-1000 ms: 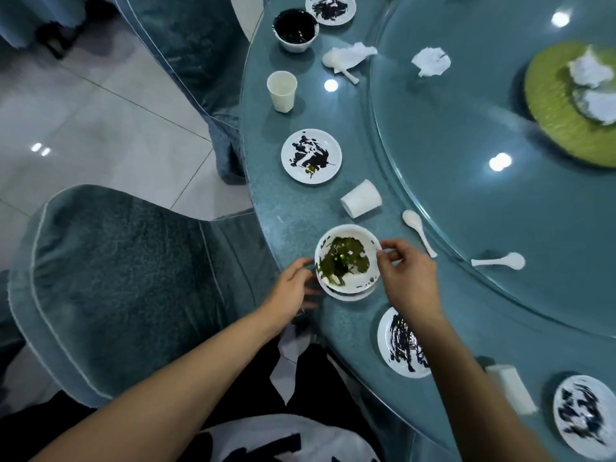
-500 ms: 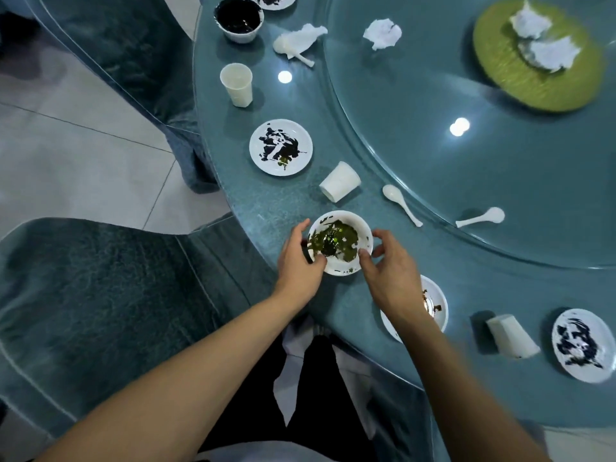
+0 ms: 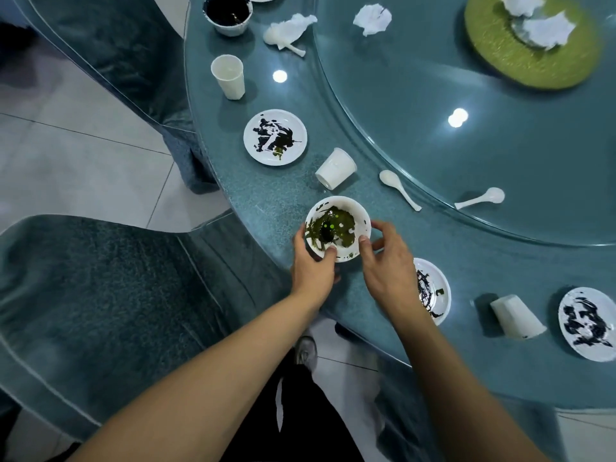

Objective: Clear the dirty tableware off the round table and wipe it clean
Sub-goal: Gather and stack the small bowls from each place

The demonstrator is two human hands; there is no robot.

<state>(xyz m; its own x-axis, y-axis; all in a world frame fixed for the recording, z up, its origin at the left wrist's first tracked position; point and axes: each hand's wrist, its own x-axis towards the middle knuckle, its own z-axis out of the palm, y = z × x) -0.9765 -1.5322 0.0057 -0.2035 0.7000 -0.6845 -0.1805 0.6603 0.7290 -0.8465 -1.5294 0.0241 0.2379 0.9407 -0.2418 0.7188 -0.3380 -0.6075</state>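
Presently both hands, left (image 3: 311, 265) and right (image 3: 386, 266), gripped the soiled bowl (image 3: 336, 228) at the worktop (image 3: 266, 201) edge; tilting risked spilling green residue.

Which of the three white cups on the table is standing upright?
The cup at the far left, near the dark-filled bowl, stands upright, mouth up. The other two cups lie tipped on their sides.

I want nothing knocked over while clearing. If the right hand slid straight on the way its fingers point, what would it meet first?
The right hand already touches the white bowl with green residue. Beyond it, the tipped white paper cup probably comes next, though depth is unclear.
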